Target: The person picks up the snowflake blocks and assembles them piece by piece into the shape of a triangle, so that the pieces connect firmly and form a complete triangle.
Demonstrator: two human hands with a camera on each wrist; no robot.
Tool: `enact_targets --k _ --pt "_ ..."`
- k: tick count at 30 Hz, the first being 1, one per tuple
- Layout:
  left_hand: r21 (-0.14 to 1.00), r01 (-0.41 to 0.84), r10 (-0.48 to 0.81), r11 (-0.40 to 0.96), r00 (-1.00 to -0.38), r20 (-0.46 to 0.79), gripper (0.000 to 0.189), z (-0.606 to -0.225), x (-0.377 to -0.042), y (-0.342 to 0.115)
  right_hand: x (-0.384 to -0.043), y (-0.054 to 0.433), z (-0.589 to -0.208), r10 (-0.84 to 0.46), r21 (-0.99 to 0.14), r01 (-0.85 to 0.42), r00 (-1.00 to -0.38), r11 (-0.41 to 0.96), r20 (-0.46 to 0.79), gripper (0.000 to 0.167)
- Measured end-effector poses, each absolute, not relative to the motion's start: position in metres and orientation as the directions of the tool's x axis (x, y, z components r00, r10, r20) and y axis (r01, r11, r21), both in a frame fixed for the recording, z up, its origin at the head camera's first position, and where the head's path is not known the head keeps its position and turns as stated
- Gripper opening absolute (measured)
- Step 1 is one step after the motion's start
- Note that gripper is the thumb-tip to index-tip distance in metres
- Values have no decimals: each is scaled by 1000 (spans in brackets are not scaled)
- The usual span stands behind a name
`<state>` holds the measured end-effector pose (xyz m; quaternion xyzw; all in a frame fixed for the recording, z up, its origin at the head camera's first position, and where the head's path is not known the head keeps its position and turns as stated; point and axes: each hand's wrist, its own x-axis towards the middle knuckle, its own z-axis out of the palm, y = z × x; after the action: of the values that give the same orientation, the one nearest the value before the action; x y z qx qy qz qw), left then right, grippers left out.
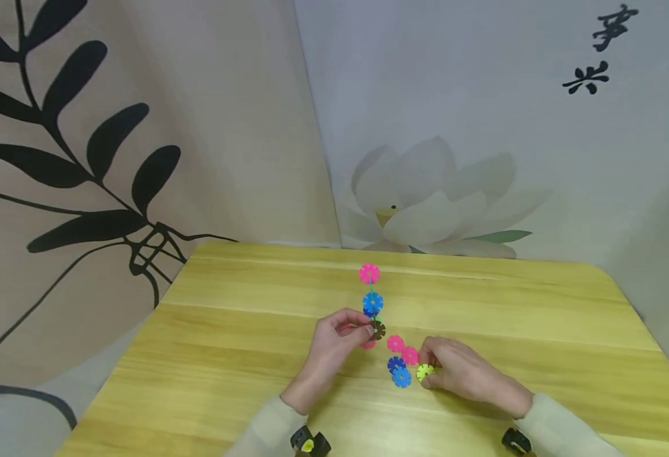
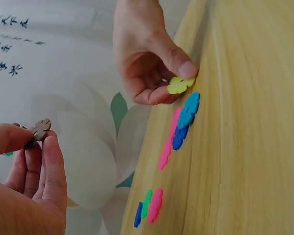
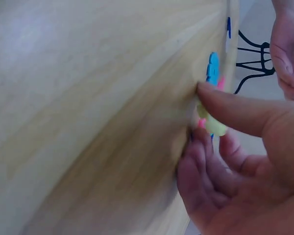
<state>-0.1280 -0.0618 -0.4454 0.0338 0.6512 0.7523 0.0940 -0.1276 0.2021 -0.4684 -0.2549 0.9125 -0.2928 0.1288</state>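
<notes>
My left hand (image 1: 334, 343) pinches a brown notched snowflake disc (image 1: 378, 331) between thumb and fingers, raised above the table in the left wrist view. Beyond it, a light blue disc (image 1: 372, 302), an edge-on green piece (image 1: 371, 287) and a pink disc (image 1: 369, 273) line up in the head view. My right hand (image 1: 463, 374) pinches a yellow disc (image 1: 425, 372) by its edge, close over the tabletop. Just left of that hand lie two pink discs (image 1: 395, 343), a dark blue disc (image 1: 395, 364) and a light blue disc (image 1: 402, 378).
Near the left hand, a dark blue disc (image 2: 137, 214), a green disc (image 2: 146, 204) and a pink disc (image 2: 155, 205) lie on the wooden table (image 1: 226, 355). A wall with a printed flower (image 1: 431, 197) and leaves stands behind the far edge.
</notes>
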Motion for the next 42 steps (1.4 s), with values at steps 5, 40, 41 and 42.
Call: enact_targets --k 5,40,41,42 --pt "979 -114 196 -168 -977 -80 22 -444 -125 -58 -125 203 -464 -528 -706 -316 -844 634 -95 23" --pt "957 -158 235 -242 -967 -100 20 -442 -120 -44 -118 171 -430 -240 -870 -281 -951 405 195 11" --pt "959 -155 234 -238 -967 -98 20 -442 -120 -43 -118 171 -431 -241 -863 -306 -945 403 222 14" --pt "959 -154 233 -237 -967 -98 20 -441 -120 -43 -118 171 -432 -246 -853 -336 -935 398 254 16"
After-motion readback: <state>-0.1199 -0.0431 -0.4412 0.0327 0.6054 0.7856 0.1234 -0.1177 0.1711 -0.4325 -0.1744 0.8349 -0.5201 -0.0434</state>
